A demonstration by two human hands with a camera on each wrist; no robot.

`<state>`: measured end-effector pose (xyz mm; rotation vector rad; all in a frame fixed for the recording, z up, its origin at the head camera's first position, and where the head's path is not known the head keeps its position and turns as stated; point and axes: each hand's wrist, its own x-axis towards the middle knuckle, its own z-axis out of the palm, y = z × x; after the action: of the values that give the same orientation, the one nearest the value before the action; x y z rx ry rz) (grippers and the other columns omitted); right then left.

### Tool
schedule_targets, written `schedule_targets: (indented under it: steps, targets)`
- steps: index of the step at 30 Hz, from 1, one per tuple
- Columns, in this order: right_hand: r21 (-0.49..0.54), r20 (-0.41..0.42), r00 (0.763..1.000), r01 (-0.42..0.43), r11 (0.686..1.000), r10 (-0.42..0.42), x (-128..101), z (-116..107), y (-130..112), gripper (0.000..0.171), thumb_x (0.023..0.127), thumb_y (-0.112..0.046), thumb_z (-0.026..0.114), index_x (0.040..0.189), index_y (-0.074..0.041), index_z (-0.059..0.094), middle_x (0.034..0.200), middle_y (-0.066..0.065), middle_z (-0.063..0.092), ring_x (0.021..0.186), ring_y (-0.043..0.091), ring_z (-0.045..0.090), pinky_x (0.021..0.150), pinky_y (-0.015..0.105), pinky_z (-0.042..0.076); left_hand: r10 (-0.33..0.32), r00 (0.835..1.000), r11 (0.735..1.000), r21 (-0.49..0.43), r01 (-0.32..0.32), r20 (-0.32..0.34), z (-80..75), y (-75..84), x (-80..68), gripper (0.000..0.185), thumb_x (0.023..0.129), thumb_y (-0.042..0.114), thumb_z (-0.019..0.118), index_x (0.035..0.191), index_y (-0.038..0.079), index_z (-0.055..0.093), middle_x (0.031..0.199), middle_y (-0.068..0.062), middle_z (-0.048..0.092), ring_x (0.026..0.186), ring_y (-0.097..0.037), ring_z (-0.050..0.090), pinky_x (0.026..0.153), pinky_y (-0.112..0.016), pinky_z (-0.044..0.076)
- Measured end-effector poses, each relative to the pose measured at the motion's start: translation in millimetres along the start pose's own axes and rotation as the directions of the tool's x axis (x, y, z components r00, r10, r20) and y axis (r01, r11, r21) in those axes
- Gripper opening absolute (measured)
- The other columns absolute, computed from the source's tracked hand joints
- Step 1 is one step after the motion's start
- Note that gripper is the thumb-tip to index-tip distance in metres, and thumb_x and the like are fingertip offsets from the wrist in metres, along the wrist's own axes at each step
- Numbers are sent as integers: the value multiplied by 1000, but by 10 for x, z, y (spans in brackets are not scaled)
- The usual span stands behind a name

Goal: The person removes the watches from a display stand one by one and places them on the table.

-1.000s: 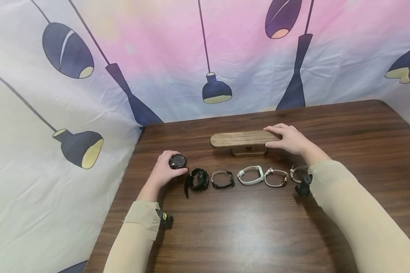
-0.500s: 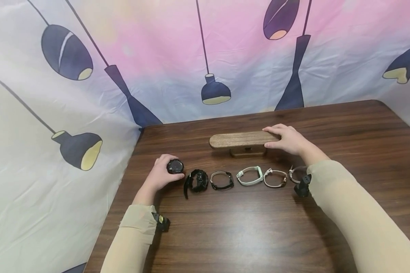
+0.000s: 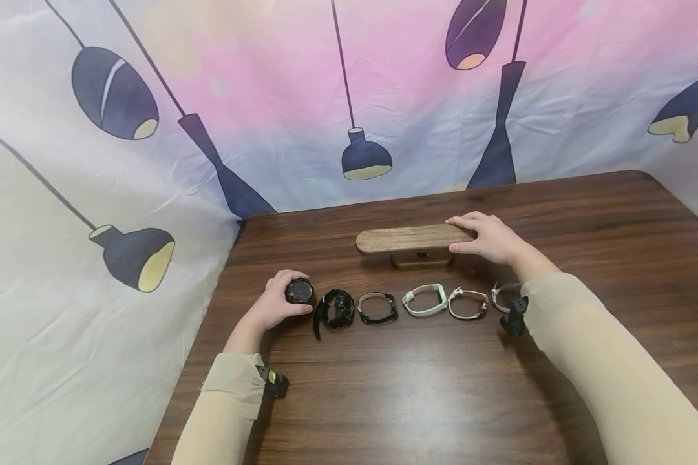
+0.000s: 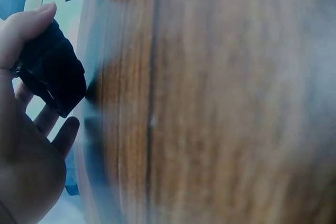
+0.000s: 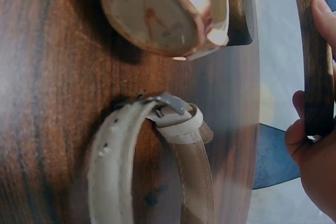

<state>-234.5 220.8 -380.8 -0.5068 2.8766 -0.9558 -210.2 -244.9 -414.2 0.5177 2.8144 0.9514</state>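
Observation:
My left hand [image 3: 274, 303] holds a black round-faced wristwatch [image 3: 299, 292] at the left end of a row of watches. In the left wrist view, thumb and fingers grip the dark watch [image 4: 52, 66] from both sides; whether it touches the table cannot be told. My right hand [image 3: 491, 239] grips the right end of a wooden display stand [image 3: 407, 239], thumb on the near side, fingers on the far side. The stand has a long rounded top bar above a smaller base. The right wrist view shows the bar [image 5: 317, 77] within the hand.
Right of the held watch lie a chunky black watch [image 3: 338, 309], a slim black one [image 3: 379, 307], a pale mint one [image 3: 424, 300] and a pale-strapped rose-gold one [image 3: 468, 303]. Another light-strapped watch [image 3: 505, 297] is partly hidden by the right wrist camera. Patterned cloth [image 3: 302, 129] hangs behind the table.
My left hand has drawn the black watch slightly toward me, level with the row. My right hand and the wooden stand have stayed in place.

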Motion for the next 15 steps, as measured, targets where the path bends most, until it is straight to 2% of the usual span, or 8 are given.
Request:
schedule_targets:
  steps: [6,15]
  targets:
    - [3,4,1000,-2,1000,2,8,4,-15,69,85,-47,66,141,-15,44,141,17,35,126,47,26,98,60,24,11,1000,999,-46,-10,27,21,2,-25,62,71,20,79,126,15,51,133,-9,39,112,-33,33,89,-55,35]
    - [1,1,1000,3,1000,-3,12,5,-28,69,85,-47,66,141,-13,44,141,18,35,125,47,26,97,60,24,4,999,1000,-20,-3,47,28,4,-52,60,70,20,79,124,17,52,133,-9,38,112,-33,32,89,-55,35]
